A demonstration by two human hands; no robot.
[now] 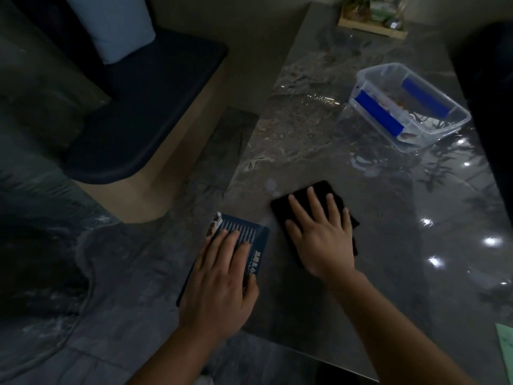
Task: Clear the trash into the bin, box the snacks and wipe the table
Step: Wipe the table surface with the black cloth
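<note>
A black cloth [313, 218] is lying flat on the dark marbled desk [388, 232], near its left edge and toward the near end. The right hand [319, 234] is pressing down on the cloth with the palm flat and the fingers spread wide, gripping nothing. Just beside it, at the desk's left edge, a dark blue printed card or flat packet [244, 245] is lying with its outer part overhanging the edge; whether it is trash or a snack cannot be told. The left hand [222, 279] is resting flat on this card, fingers extended and close together, not closed around it. The two hands are lying side by side without touching.

Well apart from them, toward the far right of the desk, a clear plastic box [410, 107] with blue clip handles is standing open; some items are showing inside, too blurred to identify. At the far end of the desk a wooden tray [372, 26] is holding greenish packets, indistinct in the dim light. A pale green sheet [506, 345] is showing at the near right edge. Left of the desk, on the floor, a dark cushioned seat [144, 112] is carrying a pale blue pillow [113, 26].
</note>
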